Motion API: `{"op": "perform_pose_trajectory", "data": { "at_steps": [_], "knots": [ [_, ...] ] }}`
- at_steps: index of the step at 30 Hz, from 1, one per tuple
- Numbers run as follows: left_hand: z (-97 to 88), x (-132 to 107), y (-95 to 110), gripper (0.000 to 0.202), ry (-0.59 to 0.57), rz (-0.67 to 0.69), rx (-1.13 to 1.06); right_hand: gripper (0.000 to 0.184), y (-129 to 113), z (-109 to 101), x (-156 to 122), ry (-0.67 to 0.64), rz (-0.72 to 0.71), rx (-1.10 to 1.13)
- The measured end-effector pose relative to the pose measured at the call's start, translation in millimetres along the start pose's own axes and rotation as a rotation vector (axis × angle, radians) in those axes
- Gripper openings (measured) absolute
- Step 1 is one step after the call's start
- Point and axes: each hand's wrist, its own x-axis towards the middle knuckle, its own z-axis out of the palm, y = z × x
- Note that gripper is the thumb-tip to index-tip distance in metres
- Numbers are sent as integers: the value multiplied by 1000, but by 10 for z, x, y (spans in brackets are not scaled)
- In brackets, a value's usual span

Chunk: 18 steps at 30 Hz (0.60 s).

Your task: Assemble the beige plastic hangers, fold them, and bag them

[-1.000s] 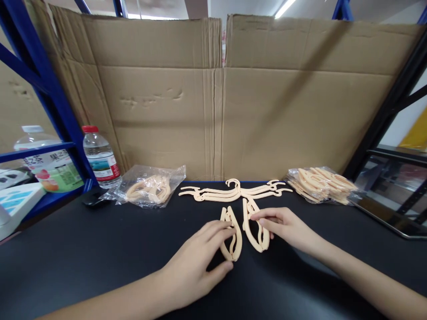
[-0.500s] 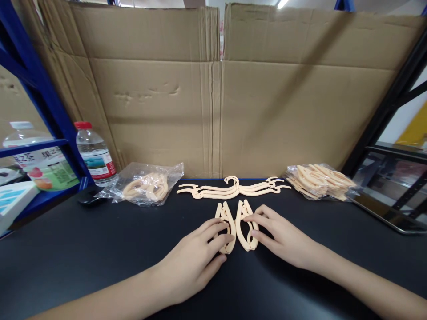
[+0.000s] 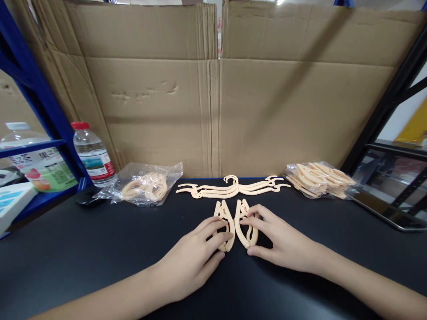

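A cream plastic folding hanger lies on the dark table in front of me, its two arms folded into narrow loops side by side. My left hand rests over the left loop, fingers curled on it and thumb near its lower end. On the right loop, my right hand has its fingertips at the upper part and its thumb at the bottom end. Fingers partly hide both loops. Just behind are unfolded hangers, stacked flat with a hook pointing up.
A clear bag with cream hangers lies at the left, another bag of hangers at the right. A water bottle stands by the blue shelf frame. A phone-like slab lies far right. Cardboard walls the back.
My right thumb has moved down to the lower end of the right loop. My left hand stays nearly in place. The view has shifted slightly.
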Motion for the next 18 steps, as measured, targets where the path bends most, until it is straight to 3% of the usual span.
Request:
{"op": "perform_pose_trajectory", "data": {
  "at_steps": [12, 15, 18],
  "knots": [
    [2, 10, -51, 44, 28, -33, 0, 47, 16, -31, -3, 22, 3, 10],
    [-64, 33, -94, 47, 80, -34, -14, 39, 155, -124, 29, 97, 26, -32],
    [-126, 63, -211, 38, 160, -78, -18, 30, 468, -230, 81, 242, 62, -104]
  ]
}}
